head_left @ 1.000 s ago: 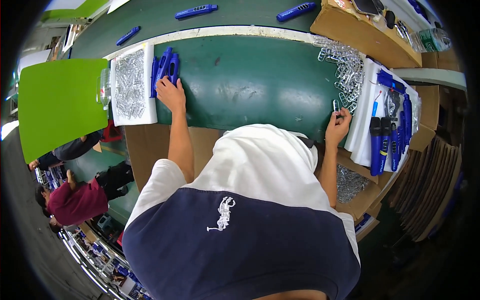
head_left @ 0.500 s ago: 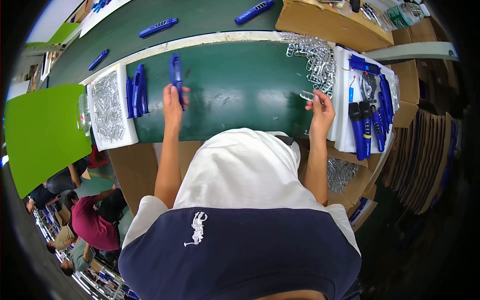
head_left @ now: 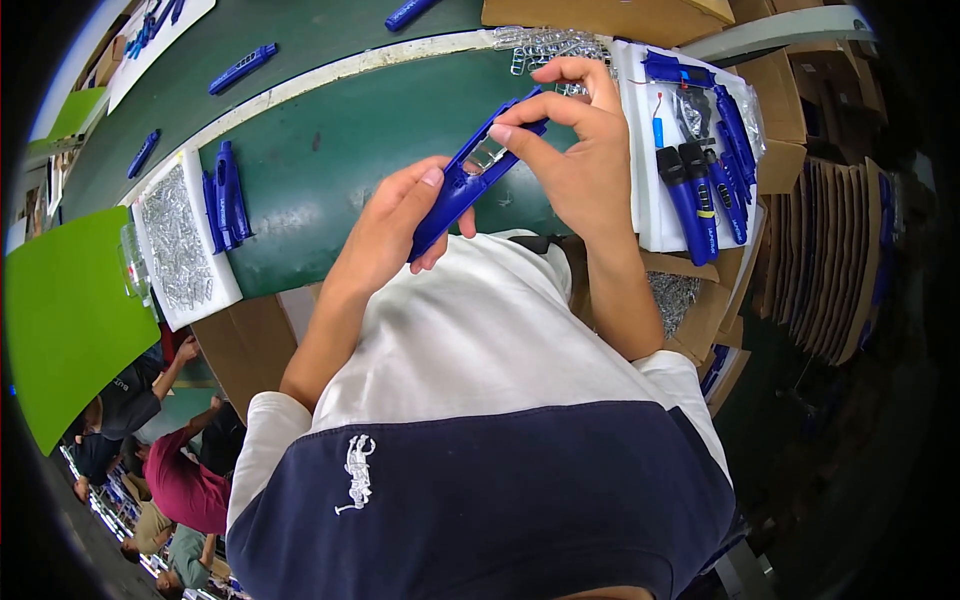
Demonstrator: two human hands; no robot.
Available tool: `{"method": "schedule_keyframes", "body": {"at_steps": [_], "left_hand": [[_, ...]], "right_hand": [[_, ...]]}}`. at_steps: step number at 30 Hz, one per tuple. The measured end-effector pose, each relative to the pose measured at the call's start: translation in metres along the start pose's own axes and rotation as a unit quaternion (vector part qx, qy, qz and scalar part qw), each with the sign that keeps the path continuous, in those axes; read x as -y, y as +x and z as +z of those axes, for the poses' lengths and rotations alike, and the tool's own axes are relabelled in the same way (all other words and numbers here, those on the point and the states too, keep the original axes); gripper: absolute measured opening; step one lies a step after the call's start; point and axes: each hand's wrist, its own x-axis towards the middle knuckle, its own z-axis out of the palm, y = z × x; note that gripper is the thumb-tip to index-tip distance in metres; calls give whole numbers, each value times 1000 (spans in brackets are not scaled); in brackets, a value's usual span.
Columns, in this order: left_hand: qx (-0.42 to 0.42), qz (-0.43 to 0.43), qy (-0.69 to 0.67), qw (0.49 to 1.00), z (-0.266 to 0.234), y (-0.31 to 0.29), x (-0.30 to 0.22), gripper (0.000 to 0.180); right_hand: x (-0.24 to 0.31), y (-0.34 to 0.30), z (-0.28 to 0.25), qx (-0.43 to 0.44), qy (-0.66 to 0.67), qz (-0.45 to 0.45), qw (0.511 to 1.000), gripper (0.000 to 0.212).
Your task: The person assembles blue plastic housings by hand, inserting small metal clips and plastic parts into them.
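On the left I see a bright green panel with a clear plastic bottle just beside it at the left end of the green counter, and, at the near left, a co-worker in a maroon shirt. At the far right of my view, a cardboard box sits close to a pale curved bar, while on the right I make out a stack of brown cardboard sheets standing on edge.

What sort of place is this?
Probably a factory: blue cases lie on the green workbench, a white tray holds many small metal parts, and other people are nearby.
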Motion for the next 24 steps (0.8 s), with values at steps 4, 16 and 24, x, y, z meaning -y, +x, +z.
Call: {"method": "schedule_keyframes", "body": {"at_steps": [4, 16, 24], "left_hand": [[9, -3, 17, 1000, 1, 1, -4, 42], [-112, 132, 413, 894, 17, 28, -11, 21], [-186, 151, 462, 854, 25, 39, -11, 15]], "right_hand": [[-3, -4, 2, -10, 93, 40, 995, 8], [-19, -29, 25, -26, 298, 110, 948, 17], [-15, -32, 36, -108, 265, 114, 951, 25]]}}
